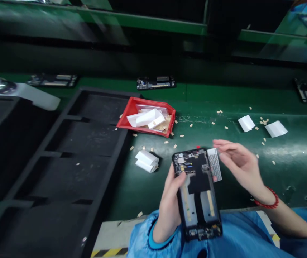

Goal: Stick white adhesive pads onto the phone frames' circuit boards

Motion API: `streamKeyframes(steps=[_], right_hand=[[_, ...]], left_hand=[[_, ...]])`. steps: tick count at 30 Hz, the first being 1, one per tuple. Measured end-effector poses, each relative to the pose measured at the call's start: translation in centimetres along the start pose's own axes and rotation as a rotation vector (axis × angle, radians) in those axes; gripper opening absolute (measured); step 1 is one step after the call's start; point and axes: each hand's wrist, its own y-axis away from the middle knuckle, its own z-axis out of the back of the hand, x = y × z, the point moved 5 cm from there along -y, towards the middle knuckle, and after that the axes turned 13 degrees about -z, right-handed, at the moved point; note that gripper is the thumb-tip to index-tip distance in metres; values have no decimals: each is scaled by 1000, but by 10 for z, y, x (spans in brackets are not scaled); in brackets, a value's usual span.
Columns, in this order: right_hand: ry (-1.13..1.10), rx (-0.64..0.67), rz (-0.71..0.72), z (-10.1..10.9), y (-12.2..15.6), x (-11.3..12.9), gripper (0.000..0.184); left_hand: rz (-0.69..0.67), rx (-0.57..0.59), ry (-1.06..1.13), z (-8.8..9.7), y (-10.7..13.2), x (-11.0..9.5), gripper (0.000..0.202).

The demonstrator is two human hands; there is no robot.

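Observation:
My left hand [169, 204] grips an opened phone frame [197, 193] from its left side, thumb resting on the circuit board near the top. The frame is upright in front of me, its inner parts facing up. My right hand [239, 163] is just to the right of the frame's top, fingers pinched on a small grey sheet of stickers [214, 164] that touches the frame's upper right edge. A red bead bracelet [267, 200] circles my right wrist. Both sleeves are blue.
A red bin [128, 116] with white strips stands behind the phone on the green belt [290, 154]. Folded white strips [146, 160] lie left of the phone. Large black foam trays [70, 157] fill the left. Other phone frames [156, 83] lie farther back.

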Motion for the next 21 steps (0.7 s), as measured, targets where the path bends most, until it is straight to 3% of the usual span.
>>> streamKeyframes(steps=[3, 6, 10, 13, 18, 21], right_hand=[[149, -109, 71, 27, -1, -2, 19], [381, -126, 127, 42, -15, -14, 16], [575, 71, 117, 36, -38, -37, 28], [617, 171, 95, 25, -47, -48, 40], [630, 210, 100, 17, -48, -51, 14], [601, 207, 98, 20, -41, -39, 12]], left_hand=[[165, 138, 150, -26, 21, -3, 54], [177, 127, 124, -38, 38, -10, 52], [76, 123, -41, -38, 44, -15, 63], [10, 123, -56, -41, 42, -20, 59], [11, 122, -25, -54, 44, -29, 39], [-79, 31, -76, -44, 37, -34, 39]])
